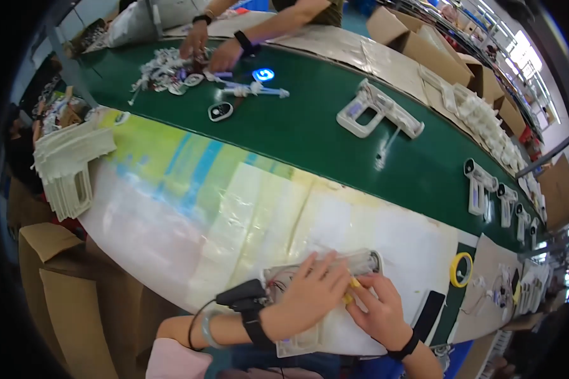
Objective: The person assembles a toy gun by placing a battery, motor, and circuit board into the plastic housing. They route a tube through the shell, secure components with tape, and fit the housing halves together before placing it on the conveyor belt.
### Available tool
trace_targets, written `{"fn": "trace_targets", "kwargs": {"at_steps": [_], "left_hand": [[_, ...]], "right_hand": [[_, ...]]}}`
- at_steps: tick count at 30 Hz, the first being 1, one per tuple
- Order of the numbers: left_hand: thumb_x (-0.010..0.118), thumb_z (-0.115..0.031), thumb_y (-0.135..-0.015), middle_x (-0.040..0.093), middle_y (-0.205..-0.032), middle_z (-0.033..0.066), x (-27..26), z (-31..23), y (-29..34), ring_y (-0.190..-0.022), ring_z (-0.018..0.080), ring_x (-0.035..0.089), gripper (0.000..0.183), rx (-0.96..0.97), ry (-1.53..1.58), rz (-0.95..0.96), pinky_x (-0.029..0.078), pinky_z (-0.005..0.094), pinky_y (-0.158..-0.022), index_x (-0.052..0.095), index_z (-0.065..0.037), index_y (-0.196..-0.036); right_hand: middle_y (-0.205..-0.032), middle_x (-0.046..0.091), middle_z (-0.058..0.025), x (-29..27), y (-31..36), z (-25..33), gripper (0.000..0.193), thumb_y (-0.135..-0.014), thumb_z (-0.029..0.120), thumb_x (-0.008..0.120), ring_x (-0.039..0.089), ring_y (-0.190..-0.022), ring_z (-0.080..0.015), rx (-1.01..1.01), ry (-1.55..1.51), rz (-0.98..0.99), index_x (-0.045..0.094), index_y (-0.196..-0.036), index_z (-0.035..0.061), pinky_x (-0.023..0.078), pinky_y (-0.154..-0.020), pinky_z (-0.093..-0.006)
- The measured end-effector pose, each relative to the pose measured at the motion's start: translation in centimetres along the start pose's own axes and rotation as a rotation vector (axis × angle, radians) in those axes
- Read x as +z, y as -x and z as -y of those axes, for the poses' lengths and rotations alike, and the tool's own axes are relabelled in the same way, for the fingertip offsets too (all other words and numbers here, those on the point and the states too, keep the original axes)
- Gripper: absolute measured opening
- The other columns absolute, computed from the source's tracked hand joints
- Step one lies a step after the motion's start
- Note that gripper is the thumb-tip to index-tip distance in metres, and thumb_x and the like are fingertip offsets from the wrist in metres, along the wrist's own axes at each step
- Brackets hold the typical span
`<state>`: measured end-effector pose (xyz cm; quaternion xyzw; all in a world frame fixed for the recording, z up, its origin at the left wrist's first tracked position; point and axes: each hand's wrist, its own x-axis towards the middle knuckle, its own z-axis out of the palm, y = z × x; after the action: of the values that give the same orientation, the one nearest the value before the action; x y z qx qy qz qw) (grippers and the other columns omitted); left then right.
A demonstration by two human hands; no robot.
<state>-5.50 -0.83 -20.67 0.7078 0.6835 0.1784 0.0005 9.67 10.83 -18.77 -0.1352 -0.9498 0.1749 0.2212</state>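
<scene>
A white, gun-shaped plastic housing (362,259) lies on the near worktop, with thin wires showing at its left end. My left hand (316,290) rests over it, fingers stretched out flat across the top; its thumb is hidden. Close beside those fingers, my right hand (380,309) is closed in a pinch at the housing's edge. A small yellow piece (354,283) shows at the right fingertips; whether it is tape or a finger cover I cannot tell. The lower part of the housing (300,344) shows under my left wrist.
Right of my hands lie a black flat bar (428,316) and a yellow tape roll (463,270). Beyond runs a green conveyor (284,139) bearing more housings (373,114). Across it, a co-worker's hands (224,55) handle small parts. Housings are stacked (73,167) at left, above a cardboard box (76,316).
</scene>
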Motion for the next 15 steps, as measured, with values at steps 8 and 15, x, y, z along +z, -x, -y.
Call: {"fn": "trace_targets", "kwargs": {"at_steps": [8,15], "left_hand": [[0.067,-0.014,-0.081,0.050,-0.132,0.0208,0.8,1.2,0.9,-0.123,0.0347,0.050,0.032,-0.025,0.211,-0.172,0.037,0.0497,-0.105,0.055,0.000,-0.107],[0.069,-0.016,-0.081,0.051,-0.128,0.0200,-2.2,1.4,1.6,-0.115,0.0332,0.053,0.044,-0.125,0.184,-0.181,0.043,0.0430,-0.098,0.054,0.001,-0.118]], "right_hand": [[-0.096,0.062,-0.0129,-1.6,-1.7,-1.1,0.028,-0.068,-0.006,0.069,0.061,-0.086,-0.0313,-0.101,-0.120,0.204,0.066,-0.095,-0.0016,0.052,-0.077,-0.0385],[-0.100,0.061,-0.0134,-0.1,-0.8,-0.4,0.029,-0.064,-0.003,0.070,0.059,-0.095,-0.0325,-0.204,0.003,0.099,0.066,-0.093,-0.0019,0.049,-0.082,-0.0422]]}}
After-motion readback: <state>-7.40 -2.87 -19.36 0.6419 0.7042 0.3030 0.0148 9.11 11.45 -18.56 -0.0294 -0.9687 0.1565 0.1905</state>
